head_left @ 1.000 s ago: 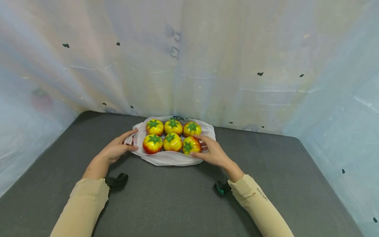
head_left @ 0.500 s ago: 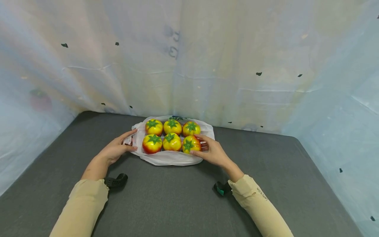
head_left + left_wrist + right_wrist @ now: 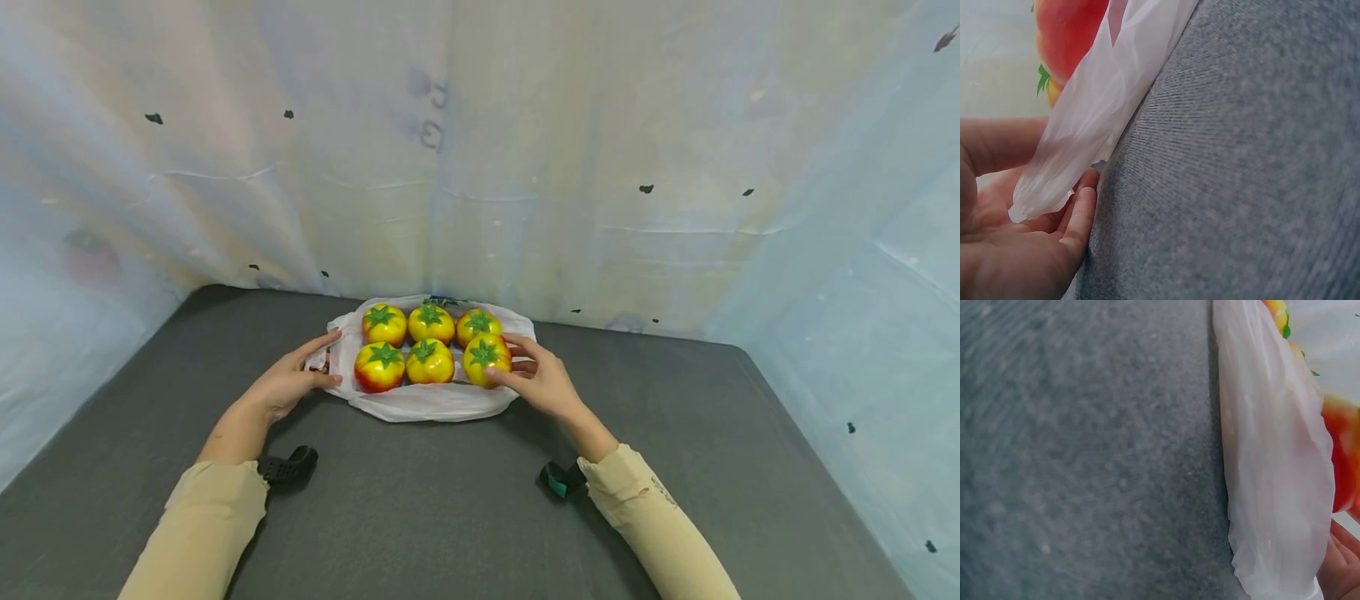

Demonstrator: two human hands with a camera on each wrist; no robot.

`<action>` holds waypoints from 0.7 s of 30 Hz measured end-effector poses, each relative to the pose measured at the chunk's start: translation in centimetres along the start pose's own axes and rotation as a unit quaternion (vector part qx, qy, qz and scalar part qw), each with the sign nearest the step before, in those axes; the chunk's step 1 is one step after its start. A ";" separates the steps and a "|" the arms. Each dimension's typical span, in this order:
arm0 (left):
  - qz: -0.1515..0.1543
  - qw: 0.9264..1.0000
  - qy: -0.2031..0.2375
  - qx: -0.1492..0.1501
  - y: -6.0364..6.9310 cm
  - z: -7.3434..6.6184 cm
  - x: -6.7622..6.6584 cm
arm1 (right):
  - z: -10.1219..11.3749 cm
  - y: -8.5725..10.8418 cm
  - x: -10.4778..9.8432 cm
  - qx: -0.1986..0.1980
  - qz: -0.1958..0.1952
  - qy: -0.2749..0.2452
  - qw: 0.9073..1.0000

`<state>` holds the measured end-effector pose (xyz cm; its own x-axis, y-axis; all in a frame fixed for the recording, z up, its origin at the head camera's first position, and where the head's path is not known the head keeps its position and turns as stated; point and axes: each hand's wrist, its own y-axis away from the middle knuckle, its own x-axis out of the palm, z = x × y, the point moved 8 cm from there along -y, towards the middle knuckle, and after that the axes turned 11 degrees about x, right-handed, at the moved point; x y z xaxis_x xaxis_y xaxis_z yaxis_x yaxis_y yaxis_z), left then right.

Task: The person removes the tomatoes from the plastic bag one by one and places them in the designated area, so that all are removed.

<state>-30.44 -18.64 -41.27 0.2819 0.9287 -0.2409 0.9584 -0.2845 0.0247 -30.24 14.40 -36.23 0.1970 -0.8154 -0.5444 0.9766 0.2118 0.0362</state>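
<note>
Toward the far side of the dark table (image 3: 420,517), a white plastic bag (image 3: 431,407) lies spread with its rim rolled back around six glossy yellow-and-red tomatoes in a near and a far row of three. The right hand (image 3: 551,385) holds the near right tomato (image 3: 486,357) between thumb and fingers, thumb on its near side; whether it has left the bag cannot be told. The left hand (image 3: 279,385) has thumb and fingers around the bunched left end of the bag. The shine suggests smooth, firm skins, perhaps slippery and possibly light imitation fruit; a hold around the widest part of the sides, below the green leaves, should be surer than one on the leafy top. The bag looks thin, limp and crinkly, so it would likely fold or drag if pulled, and is better taken by its gathered ends. Its far rim sits close to the table's far edge and the hanging plastic sheet (image 3: 525,167), leaving little room that way. A slim gap parts the held tomato from the near middle one (image 3: 431,363). Broad stretches of table top on the near side and to the right give more room for the hands.
</note>
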 end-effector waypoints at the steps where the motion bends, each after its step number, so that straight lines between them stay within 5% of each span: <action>1: 0.000 1.000 -0.001 -0.001 0.0 0.0 0.0 | -0.1 0.0 -0.1 0.006 -0.001 -0.009 1.000; 14: -0.007 1.000 -0.006 -0.019 -0.1 0.3 -0.1 | -0.1 -0.4 -1.2 0.048 0.001 -0.062 0.997; 21: -0.004 1.000 0.003 -0.024 -0.1 0.4 0.0 | -0.8 -0.5 -2.4 0.053 -0.042 -0.070 0.995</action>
<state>-30.59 -18.72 -41.65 0.2753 0.9320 -0.2357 0.9614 -0.2663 0.0697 -31.30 16.71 -35.59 0.1178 -0.8963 -0.4276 0.9922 0.0882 0.0885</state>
